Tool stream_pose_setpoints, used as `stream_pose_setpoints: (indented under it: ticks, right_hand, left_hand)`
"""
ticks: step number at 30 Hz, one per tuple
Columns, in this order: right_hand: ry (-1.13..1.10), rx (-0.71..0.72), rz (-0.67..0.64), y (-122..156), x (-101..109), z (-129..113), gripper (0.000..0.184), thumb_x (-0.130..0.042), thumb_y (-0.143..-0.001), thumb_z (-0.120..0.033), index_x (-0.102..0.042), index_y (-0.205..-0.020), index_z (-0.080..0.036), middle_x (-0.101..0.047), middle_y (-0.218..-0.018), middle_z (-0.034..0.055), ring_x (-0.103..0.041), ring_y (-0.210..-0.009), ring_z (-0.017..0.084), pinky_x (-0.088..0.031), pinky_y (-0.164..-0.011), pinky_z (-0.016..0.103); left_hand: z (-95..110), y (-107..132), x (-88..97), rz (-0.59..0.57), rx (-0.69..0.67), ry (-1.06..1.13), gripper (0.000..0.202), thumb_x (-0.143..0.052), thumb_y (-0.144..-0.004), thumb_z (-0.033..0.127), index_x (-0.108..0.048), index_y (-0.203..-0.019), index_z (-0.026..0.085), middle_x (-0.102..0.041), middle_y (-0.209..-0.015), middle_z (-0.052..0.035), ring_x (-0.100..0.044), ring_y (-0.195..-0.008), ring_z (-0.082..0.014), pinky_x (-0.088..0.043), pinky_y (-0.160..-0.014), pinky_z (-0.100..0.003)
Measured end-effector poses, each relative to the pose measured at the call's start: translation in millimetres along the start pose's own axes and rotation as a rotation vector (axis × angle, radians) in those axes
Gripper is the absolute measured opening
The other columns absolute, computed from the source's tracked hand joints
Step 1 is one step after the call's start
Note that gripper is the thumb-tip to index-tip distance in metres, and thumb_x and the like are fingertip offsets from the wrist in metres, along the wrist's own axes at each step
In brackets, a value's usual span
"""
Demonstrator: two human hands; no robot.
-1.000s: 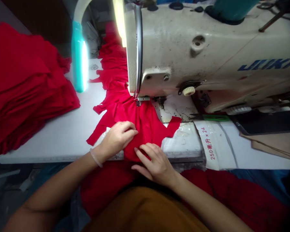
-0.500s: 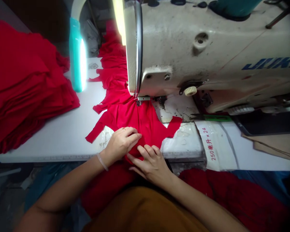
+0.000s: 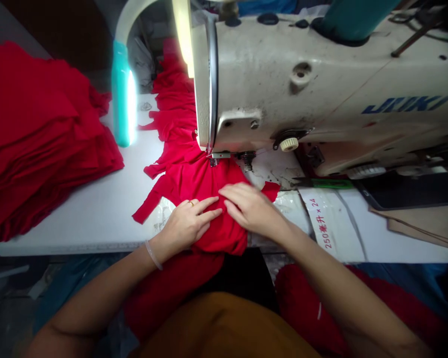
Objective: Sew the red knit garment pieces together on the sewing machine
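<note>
Red fabric (image 3: 194,179) lies bunched under the needle area of a sewing machine (image 3: 254,74) and hangs over the table's front edge. Its strip-like ends stick out to the left and right. My left hand (image 3: 184,223), with a ring and a wrist band, rests on the cloth with index and middle fingers stretched toward the right. Opposite it, my right hand (image 3: 252,209) lies on the fabric just in front of the presser foot (image 3: 214,160), fingers extended and slightly blurred. Neither hand shows a grip on the cloth.
A tall stack of red fabric pieces (image 3: 41,144) stands on the left of the white table (image 3: 78,219). A lit lamp (image 3: 123,99) hangs beside it. Green-handled snips (image 3: 330,183), a dark phone-like slab (image 3: 410,189) and brown card (image 3: 425,223) lie at right. More red cloth (image 3: 309,303) sits below.
My right hand has moved up and right, from the cloth's near edge toward the presser foot. My left hand has shifted slightly, its fingers straightening. The view has shifted a little.
</note>
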State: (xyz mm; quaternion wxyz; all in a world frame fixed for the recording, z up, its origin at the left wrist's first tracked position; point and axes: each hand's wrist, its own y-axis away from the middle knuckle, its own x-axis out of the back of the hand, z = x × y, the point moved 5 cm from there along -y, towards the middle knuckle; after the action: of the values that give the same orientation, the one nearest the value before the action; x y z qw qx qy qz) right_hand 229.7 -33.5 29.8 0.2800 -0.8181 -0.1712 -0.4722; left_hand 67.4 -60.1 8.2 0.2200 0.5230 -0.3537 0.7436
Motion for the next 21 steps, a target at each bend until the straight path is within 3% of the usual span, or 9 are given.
stream_pose_setpoints:
  ticks: [2,4,7,9,17,21]
  right_hand:
    - [0.325,-0.172,0.019,-8,4,21,0.027,-0.043,-0.092,-0.012,-0.069,-0.099,-0.007,-0.068,-0.093,0.0189,-0.064,-0.087,0.029,-0.051,-0.078,0.043]
    - [0.445,-0.197,0.046,-10,2,26,0.03,-0.041,-0.093,-0.011,-0.069,-0.103,-0.005,-0.069,-0.098,0.0211,-0.064,-0.09,0.03,-0.052,-0.08,0.045]
    - [0.295,0.077,0.031,-7,-14,10,0.035,-0.042,-0.096,-0.015,-0.066,-0.12,-0.008,-0.067,-0.119,0.0172,-0.061,-0.109,0.027,-0.051,-0.093,0.041]
    - [0.222,0.162,0.011,-5,-23,5,0.036,-0.042,-0.097,-0.016,-0.065,-0.123,-0.008,-0.066,-0.125,0.0151,-0.058,-0.118,0.027,-0.05,-0.099,0.04]
    - [0.249,0.074,-0.036,-15,-31,11,0.041,-0.045,-0.098,-0.022,-0.058,-0.133,-0.007,-0.058,-0.139,0.0158,-0.052,-0.128,0.032,-0.048,-0.103,0.05]
    - [0.272,0.071,0.031,-16,-29,9,0.035,-0.045,-0.097,-0.019,-0.065,-0.123,-0.006,-0.066,-0.126,0.0162,-0.057,-0.121,0.031,-0.05,-0.099,0.049]
  left_hand:
    - [0,0,-1.4,-0.031,0.01,-0.012,0.033,-0.045,-0.097,0.017,-0.068,-0.121,0.021,-0.061,-0.137,-0.0078,-0.062,-0.082,-0.0181,-0.05,-0.069,-0.033]
    - [1,0,-2.4,-0.052,0.014,-0.012,0.033,-0.045,-0.097,0.016,-0.068,-0.121,0.021,-0.06,-0.139,-0.0063,-0.061,-0.082,-0.0181,-0.05,-0.07,-0.033]
    - [-1,0,-2.4,-0.065,0.008,-0.023,0.033,-0.045,-0.097,0.016,-0.067,-0.121,0.021,-0.059,-0.139,-0.0067,-0.06,-0.085,-0.0188,-0.05,-0.072,-0.033]
    - [-4,-1,-1.5,-0.07,0.008,-0.026,0.033,-0.046,-0.096,0.015,-0.067,-0.12,0.02,-0.06,-0.139,-0.0075,-0.06,-0.087,-0.0194,-0.05,-0.074,-0.033]
    - [-28,-15,2.1,-0.104,0.009,-0.032,0.036,-0.042,-0.098,0.015,-0.064,-0.126,0.019,-0.059,-0.138,-0.0098,-0.061,-0.093,-0.0203,-0.049,-0.078,-0.034]
    - [-42,-23,1.9,-0.104,0.021,-0.034,0.038,-0.039,-0.101,0.019,-0.062,-0.131,0.022,-0.058,-0.139,-0.0096,-0.06,-0.099,-0.0215,-0.048,-0.082,-0.035]
